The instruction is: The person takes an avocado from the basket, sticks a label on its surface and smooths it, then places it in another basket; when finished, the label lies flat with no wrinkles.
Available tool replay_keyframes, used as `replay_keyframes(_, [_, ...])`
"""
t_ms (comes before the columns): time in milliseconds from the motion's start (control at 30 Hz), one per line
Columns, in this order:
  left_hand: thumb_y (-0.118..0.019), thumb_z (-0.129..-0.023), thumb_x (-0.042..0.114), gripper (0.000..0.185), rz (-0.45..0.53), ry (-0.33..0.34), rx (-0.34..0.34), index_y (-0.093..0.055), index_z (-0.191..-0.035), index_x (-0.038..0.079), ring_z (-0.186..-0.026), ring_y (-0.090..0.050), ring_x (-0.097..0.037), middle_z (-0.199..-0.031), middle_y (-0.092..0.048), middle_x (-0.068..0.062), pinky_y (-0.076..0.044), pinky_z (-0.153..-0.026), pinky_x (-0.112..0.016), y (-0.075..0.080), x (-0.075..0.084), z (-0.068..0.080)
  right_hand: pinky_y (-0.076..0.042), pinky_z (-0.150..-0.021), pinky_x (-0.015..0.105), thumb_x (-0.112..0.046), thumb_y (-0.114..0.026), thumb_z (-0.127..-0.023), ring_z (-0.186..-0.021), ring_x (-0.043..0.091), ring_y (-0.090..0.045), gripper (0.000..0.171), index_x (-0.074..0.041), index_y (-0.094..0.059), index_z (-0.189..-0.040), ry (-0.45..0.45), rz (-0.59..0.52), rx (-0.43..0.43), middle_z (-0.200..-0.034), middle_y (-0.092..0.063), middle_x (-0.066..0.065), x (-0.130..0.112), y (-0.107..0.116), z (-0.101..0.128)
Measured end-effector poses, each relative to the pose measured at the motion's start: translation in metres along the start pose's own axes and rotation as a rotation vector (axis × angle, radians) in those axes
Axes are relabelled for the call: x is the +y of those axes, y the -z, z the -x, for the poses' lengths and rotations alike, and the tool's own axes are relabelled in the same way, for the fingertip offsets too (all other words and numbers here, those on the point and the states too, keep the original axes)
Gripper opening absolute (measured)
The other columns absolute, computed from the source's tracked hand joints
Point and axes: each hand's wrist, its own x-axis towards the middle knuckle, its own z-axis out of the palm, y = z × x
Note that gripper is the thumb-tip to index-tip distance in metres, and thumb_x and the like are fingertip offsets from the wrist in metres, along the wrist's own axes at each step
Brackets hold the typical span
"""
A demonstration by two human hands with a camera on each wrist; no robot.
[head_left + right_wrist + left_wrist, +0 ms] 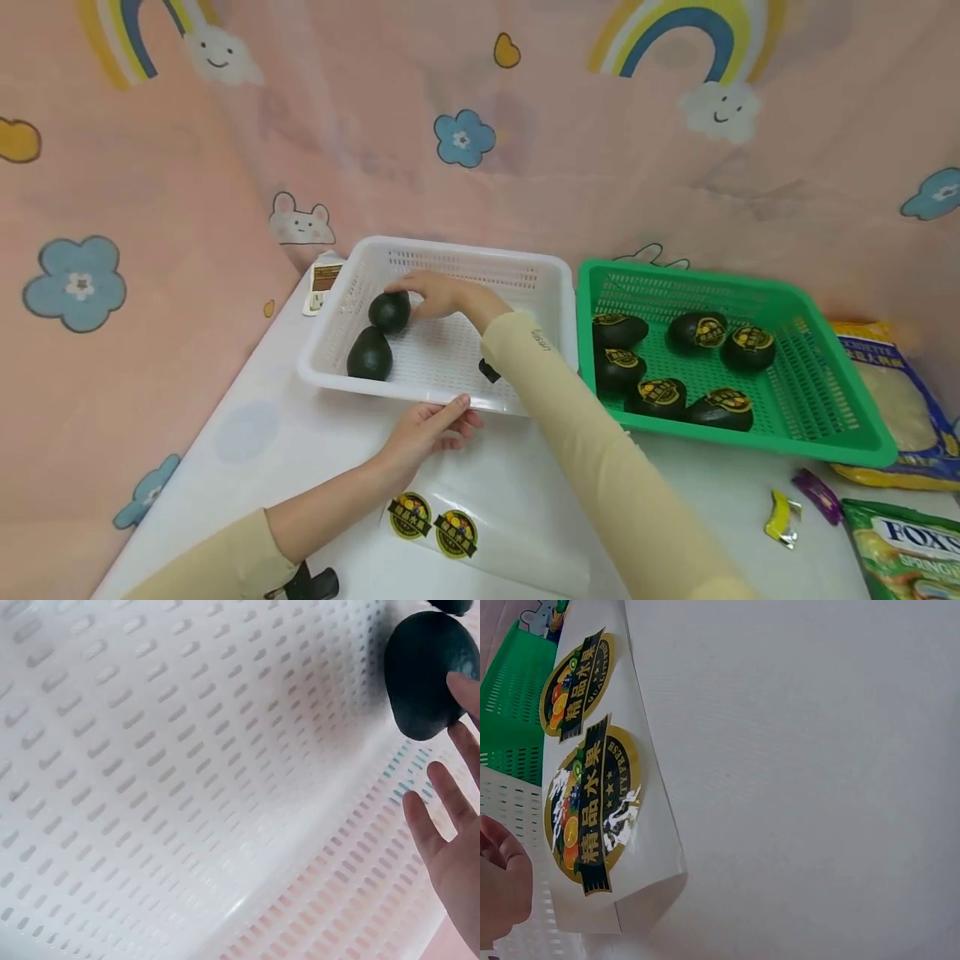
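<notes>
A white basket (450, 354) (187, 787) holds two dark avocados with no stickers. My right hand (411, 293) (450, 825) reaches in with its fingers straight and spread. A fingertip touches the upper avocado (389, 311) (424, 675). The lower avocado (369, 354) lies just in front of it. My left hand (453, 417) (502, 877) grips the basket's front rim, thumb on top and fingers curled below. In front of the left hand lies a sticker sheet (480, 542) (592, 787) bearing two round fruit labels.
A green basket (750, 437) (517, 690) to the right holds several stickered avocados. Two snack bags (900, 400) (907, 550) and two candy wrappers (780, 517) lie at the right. A small card (322, 287) sits behind the white basket. A pink curtain backs the table.
</notes>
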Motion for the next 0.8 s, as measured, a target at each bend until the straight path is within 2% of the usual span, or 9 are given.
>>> replay_keyframes(67, [-0.058,-0.098,0.035,0.042,-0.003,-0.001,-0.008,-0.07,-0.099,-0.004,-0.082,-0.061,-0.013,-0.09,-0.071,-0.001,-0.052,-0.079,-0.029,-0.001,-0.001,0.0,-0.028,-0.109,0.032,-0.021,-0.069,-0.09,-0.131,0.023,-0.04,0.055,-0.017,-0.052,-0.142,0.006,0.01,0.032,-0.138,-0.049,0.006,0.003,-0.006,0.0])
replay_keyframes(133, [-0.058,-0.099,0.035,0.041,-0.001,-0.003,-0.012,-0.07,-0.098,-0.004,-0.082,-0.061,-0.012,-0.089,-0.071,0.0,-0.051,-0.078,-0.029,-0.001,-0.001,0.0,-0.031,-0.106,0.031,-0.025,-0.073,-0.088,-0.127,0.022,-0.043,0.05,-0.018,-0.057,-0.134,-0.008,-0.032,0.051,-0.131,-0.052,0.004,0.004,-0.01,0.001])
replay_keyframes(233, [-0.058,-0.099,0.034,0.04,0.004,-0.002,-0.011,-0.07,-0.098,-0.004,-0.081,-0.06,-0.012,-0.088,-0.071,0.0,-0.051,-0.078,-0.029,-0.001,-0.001,-0.001,-0.033,-0.104,0.027,-0.027,-0.078,-0.084,-0.124,0.018,-0.045,0.051,-0.014,-0.054,-0.126,-0.026,-0.142,0.056,-0.13,-0.052,0.003,0.003,-0.015,0.002])
replay_keyframes(300, [-0.058,-0.099,0.034,0.04,0.007,-0.001,-0.01,-0.071,-0.097,-0.003,-0.081,-0.06,-0.012,-0.088,-0.071,0.0,-0.051,-0.078,-0.029,-0.001,-0.002,-0.002,-0.035,-0.102,0.026,-0.027,-0.08,-0.082,-0.122,0.017,-0.046,0.059,-0.012,-0.049,-0.129,-0.031,-0.185,0.041,-0.131,-0.051,0.004,0.003,-0.018,0.003])
replay_keyframes(433, [-0.057,-0.099,0.036,0.041,-0.002,0.0,-0.016,-0.07,-0.098,-0.003,-0.082,-0.06,-0.013,-0.088,-0.07,0.0,-0.051,-0.079,-0.03,-0.001,-0.002,-0.001,-0.039,-0.098,0.028,-0.034,-0.081,-0.08,-0.116,0.017,-0.047,0.07,-0.013,-0.048,-0.138,-0.063,-0.125,-0.02,-0.128,-0.048,0.005,0.001,-0.019,0.009])
replay_keyframes(500, [-0.056,-0.099,0.036,0.042,-0.01,0.0,-0.018,-0.07,-0.098,-0.003,-0.083,-0.06,-0.013,-0.089,-0.07,0.0,-0.051,-0.08,-0.03,-0.001,-0.001,0.0,-0.04,-0.097,0.029,-0.041,-0.081,-0.079,-0.116,0.017,-0.046,0.07,-0.015,-0.051,-0.137,-0.076,-0.071,-0.063,-0.128,-0.048,0.004,0.001,-0.018,0.013])
replay_keyframes(567, [-0.056,-0.099,0.038,0.043,-0.018,0.005,-0.016,-0.07,-0.098,-0.002,-0.083,-0.06,-0.013,-0.09,-0.07,-0.002,-0.051,-0.081,-0.031,-0.001,-0.001,0.0,-0.041,-0.096,0.029,-0.047,-0.08,-0.078,-0.115,0.016,-0.048,0.066,-0.016,-0.055,-0.131,-0.094,-0.042,-0.103,-0.127,-0.05,0.001,0.0,-0.014,0.019])
replay_keyframes(667, [-0.056,-0.099,0.039,0.043,-0.031,0.007,-0.008,-0.07,-0.099,-0.002,-0.084,-0.059,-0.013,-0.09,-0.07,-0.002,-0.05,-0.081,-0.032,0.0,-0.001,-0.001,-0.043,-0.094,0.029,-0.052,-0.078,-0.076,-0.112,0.015,-0.051,0.065,-0.015,-0.054,-0.125,-0.098,-0.042,-0.114,-0.124,-0.055,0.001,-0.003,0.0,0.032])
replay_keyframes(800, [-0.056,-0.099,0.038,0.043,-0.04,0.001,-0.004,-0.07,-0.098,-0.002,-0.085,-0.059,-0.014,-0.09,-0.07,0.0,-0.051,-0.081,-0.031,0.001,-0.001,-0.002,-0.046,-0.09,0.032,-0.055,-0.076,-0.077,-0.105,0.014,-0.055,0.064,-0.017,-0.053,-0.123,-0.083,-0.096,-0.054,-0.117,-0.058,0.0,-0.01,0.03,0.07])
